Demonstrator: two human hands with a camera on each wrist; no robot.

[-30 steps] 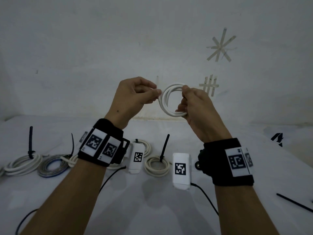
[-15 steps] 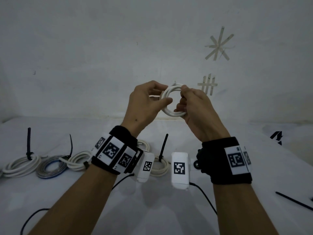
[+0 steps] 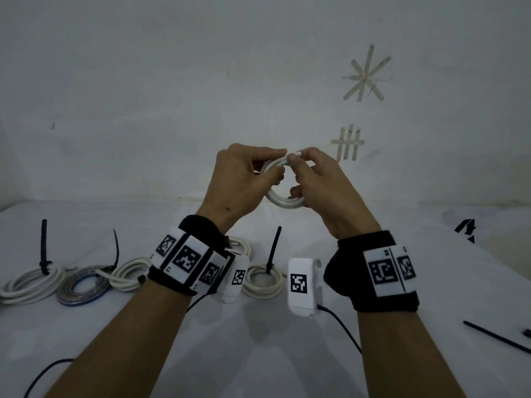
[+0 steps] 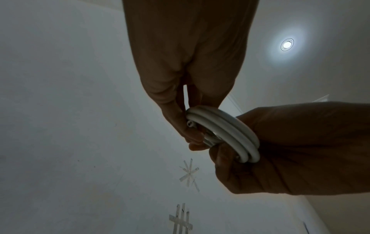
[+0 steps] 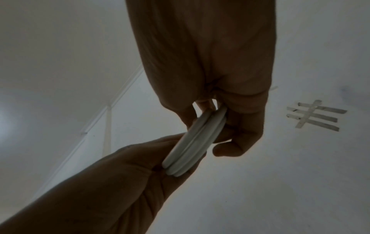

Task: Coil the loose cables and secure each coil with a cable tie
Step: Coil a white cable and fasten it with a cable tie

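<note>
A small white cable coil (image 3: 283, 201) is held up in front of the wall by both hands. My left hand (image 3: 244, 176) grips its left side, thumb and fingers curled round the turns. My right hand (image 3: 319, 179) pinches the top of the coil and cups its right side. The wrist views show the same coil (image 4: 224, 133) (image 5: 192, 145) with three turns side by side, clamped between both hands. A cut cable end (image 4: 189, 123) shows by the left hand's fingers. A loose black cable tie (image 3: 497, 337) lies on the table at the right.
On the white table (image 3: 258, 354) lie several tied coils: a white coil (image 3: 31, 284), a grey-blue coil (image 3: 83, 288), another white coil (image 3: 129, 275) and a white coil (image 3: 263, 281) with an upright black tie. A small black piece (image 3: 526, 332) lies at the right edge.
My left hand moved right from beside the coil and closed round its left side. The coil came down a little and tilted flatter, with both hands now close together.
</note>
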